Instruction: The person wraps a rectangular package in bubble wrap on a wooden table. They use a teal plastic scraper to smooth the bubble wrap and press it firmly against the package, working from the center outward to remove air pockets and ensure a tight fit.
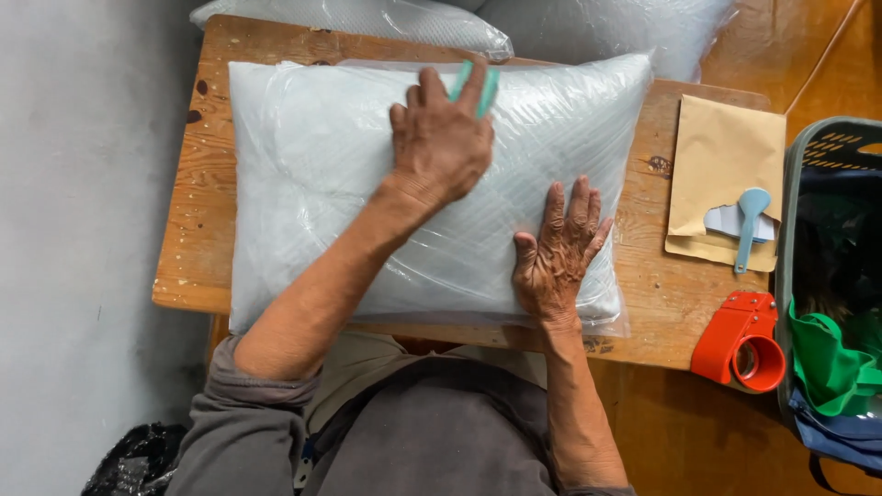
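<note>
Pressing: the left hand (441,142) is lying flat on the bagged pillow (312,174), near its far edge, while pinching a small teal scraper (478,84) under its fingers (424,92).
Steadying: the right hand (559,246) is resting palm-down on the pillow's near right part, its fingers (577,204) spread and released, gripping nothing.
Pillow's place: it is lying flat along the wooden worktop (197,230), covering most of it, just in front of the person's lap.
Handling: judging by its puffed look, the pillow is likely light and soft, giving way under the palms; the clear plastic wrap is looking slick and crinkly, so flat pressure is probably serving better than a pinch, and the ends or corners seem the surest places to take hold.
Alongside: a brown paper envelope (726,147) is sitting on the worktop's right end with a pale blue plastic tool (751,220) on it; a red tape dispenser (742,338) is sitting beside a basket (801,156) holding green fabric (831,363).
Behind: more bagged pillows (367,20) are lying past the far edge.
</note>
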